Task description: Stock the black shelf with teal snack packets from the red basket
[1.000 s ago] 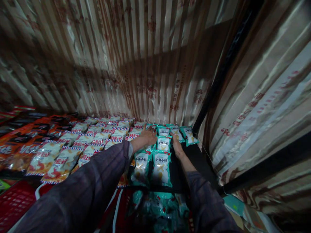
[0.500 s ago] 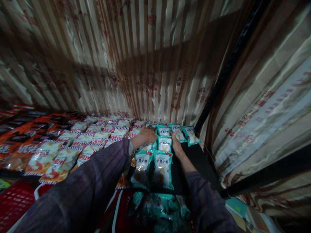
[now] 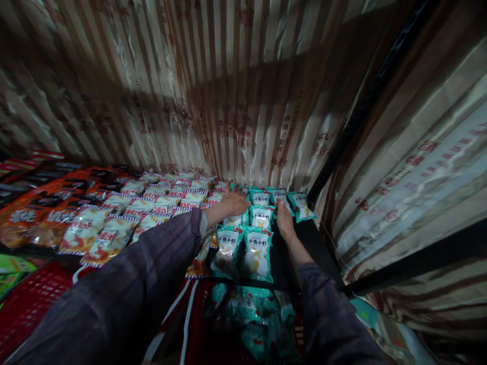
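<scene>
Green-and-white snack bags lie in rows on a black shelf (image 3: 312, 238). My left hand (image 3: 234, 204) rests palm down, fingers spread, over the bags at the left side of this group, partly covering a bag (image 3: 233, 220). My right hand (image 3: 286, 221) is at the near end of a back-row bag (image 3: 279, 195), thumb up and fingers extended, some of them hidden. Between my hands lie a back-row bag (image 3: 261, 197) and a middle bag (image 3: 261, 217). Two front bags, one on the left (image 3: 227, 251) and one on the right (image 3: 257, 253), lie side by side near the shelf edge.
White-and-red snack bags (image 3: 158, 205) and orange bags (image 3: 28, 218) fill the shelf leftward. Below stands a red basket (image 3: 207, 329) with more green bags (image 3: 251, 304); another red basket (image 3: 41, 294) is at left. A striped curtain (image 3: 236, 101) hangs behind, beside a black post (image 3: 342, 137).
My right hand has moved slightly right, away from the middle bag toward the near end of the back-row bag. My left hand stays over the left bags. The view has shifted a little.
</scene>
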`<state>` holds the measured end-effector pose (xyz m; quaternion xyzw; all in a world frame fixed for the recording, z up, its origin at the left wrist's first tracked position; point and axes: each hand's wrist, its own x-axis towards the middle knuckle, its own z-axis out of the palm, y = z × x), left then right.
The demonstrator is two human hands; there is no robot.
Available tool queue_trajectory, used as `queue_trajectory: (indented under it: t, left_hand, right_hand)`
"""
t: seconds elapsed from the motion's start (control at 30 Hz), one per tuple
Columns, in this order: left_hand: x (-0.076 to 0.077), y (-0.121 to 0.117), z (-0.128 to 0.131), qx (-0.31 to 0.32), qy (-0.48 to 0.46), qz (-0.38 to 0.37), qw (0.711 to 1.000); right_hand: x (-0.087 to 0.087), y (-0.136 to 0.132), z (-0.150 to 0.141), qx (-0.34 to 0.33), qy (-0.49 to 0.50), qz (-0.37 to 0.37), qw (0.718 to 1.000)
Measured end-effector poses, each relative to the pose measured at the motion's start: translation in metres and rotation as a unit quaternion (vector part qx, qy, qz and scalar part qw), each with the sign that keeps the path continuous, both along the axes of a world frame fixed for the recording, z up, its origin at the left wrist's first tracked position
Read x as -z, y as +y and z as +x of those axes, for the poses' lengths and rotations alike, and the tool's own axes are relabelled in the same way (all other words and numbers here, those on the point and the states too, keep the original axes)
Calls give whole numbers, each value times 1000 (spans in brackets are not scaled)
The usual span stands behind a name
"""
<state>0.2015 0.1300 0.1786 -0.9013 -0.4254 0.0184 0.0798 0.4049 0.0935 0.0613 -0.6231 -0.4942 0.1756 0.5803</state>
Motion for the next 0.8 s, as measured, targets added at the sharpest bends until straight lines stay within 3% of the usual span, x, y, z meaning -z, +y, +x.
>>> queue_trajectory:
  t: [0.17,0.27,0.37,0.5,0.63,0.8]
  left_hand:
    - [-10,-34,-19,37,-61,28,997]
    - [0,-78,-40,46,-104,27,993]
    - [30,-131,-63,52,-143,50,987]
    - [86,-186,-80,30,-181,79,980]
    - [125,-200,-80,-11,-208,91,974]
    - [139,-197,-74,-10,-224,72,972]
  right_hand:
    - [-23,-55,-11,44,-51,4,998]
    - [-27,-99,-33,57,-133,31,989]
    - [-17,-134,-58,48,-218,41,974]
    - [1,-153,-86,30,-292,31,955]
    - [14,-156,-106,49,-314,6,948]
    - [31,-156,-121,36,-325,-9,945]
